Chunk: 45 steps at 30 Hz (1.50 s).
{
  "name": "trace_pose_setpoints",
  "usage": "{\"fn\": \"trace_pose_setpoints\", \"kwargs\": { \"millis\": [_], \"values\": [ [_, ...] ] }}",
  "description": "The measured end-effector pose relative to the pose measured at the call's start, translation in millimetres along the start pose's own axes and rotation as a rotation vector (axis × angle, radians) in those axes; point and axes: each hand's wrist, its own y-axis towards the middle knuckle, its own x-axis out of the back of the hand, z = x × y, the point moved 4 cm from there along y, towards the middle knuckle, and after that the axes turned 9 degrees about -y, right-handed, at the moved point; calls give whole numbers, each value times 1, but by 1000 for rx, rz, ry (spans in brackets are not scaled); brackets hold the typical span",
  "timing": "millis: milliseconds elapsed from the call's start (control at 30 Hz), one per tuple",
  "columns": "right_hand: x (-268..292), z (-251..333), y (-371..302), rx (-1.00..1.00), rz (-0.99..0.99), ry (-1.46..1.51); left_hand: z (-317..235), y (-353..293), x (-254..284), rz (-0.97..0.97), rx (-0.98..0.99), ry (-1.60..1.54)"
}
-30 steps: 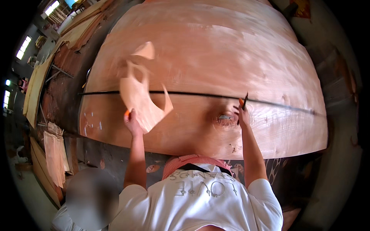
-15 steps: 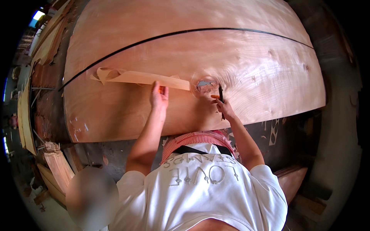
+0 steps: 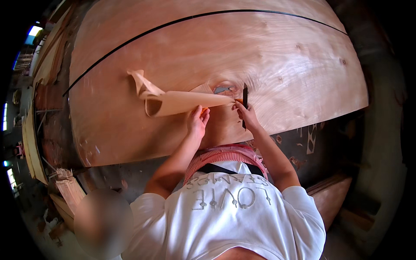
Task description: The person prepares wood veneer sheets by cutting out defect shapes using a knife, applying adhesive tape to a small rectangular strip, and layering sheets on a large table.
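From afar, my left hand point(image 3: 198, 122) and right hand point(image 3: 247, 115) pinch the curled veneer point(image 3: 182, 102), so I'd hold the right's black knife point(image 3: 245, 94) pointing twelve o'clock, clear of it.

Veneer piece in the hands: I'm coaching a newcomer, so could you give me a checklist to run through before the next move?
1. Veneer piece lying flat: not ok; its left end is curled and folded.
2. Left hand placed at the veneer's lower edge: ok; how firmly it grips, cannot tell.
3. Black knife-like tool in the right hand: ok, its upper end pointing away from the person.
4. Tool's blade covered: cannot tell; too small to see.
5. Hole in the large wood sheet covered: not ok; its opening shows.
6. Long black strip clear of both hands: ok, it crosses the sheet beyond them.
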Motion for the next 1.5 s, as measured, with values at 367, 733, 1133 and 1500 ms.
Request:
{"fn": "trace_pose_setpoints", "kwargs": {
  "millis": [367,733,1133,1500],
  "values": [
    [-34,41,-16,100,20,-97,-27,-60,5,61,-173,295],
    [-84,164,8,368,106,-164,-131,-62,-35,124,-1370,1658],
    [46,68,5,211,-281,-43,-90,-37,-99,323,-1664,1748],
    [90,-34,49,-97,-272,-309,-14,28,-40,481,-1220,2032]
  ]
}}
